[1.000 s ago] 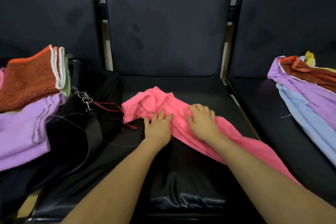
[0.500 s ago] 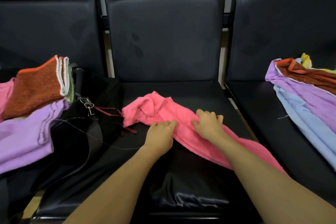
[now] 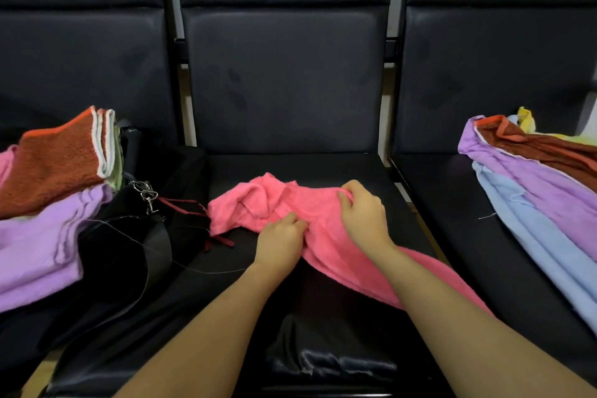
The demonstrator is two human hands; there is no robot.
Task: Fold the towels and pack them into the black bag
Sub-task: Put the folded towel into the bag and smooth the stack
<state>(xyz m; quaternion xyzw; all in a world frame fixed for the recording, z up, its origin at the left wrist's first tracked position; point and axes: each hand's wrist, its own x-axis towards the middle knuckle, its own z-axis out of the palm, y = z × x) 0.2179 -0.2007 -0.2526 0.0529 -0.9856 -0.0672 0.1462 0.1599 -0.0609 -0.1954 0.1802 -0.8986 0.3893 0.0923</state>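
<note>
Both hands on the pink towel (image 3: 319, 220), mid seat (image 3: 323, 168): left hand (image 3: 279, 244) pinches a fold, right hand (image 3: 363, 215) grips the far edge. Black bag (image 3: 129, 252) sits left w/ folded purple towel (image 3: 35, 242) & rust towel (image 3: 55, 161) on top. Unfolded pile (image 3: 536, 184) on the right seat, well apart.

Pink towel (image 3: 326, 223) (plain), black bag (image 3: 129, 255)

One head-worn view looks forward and down, close over the middle seat (image 3: 290, 168).
</note>
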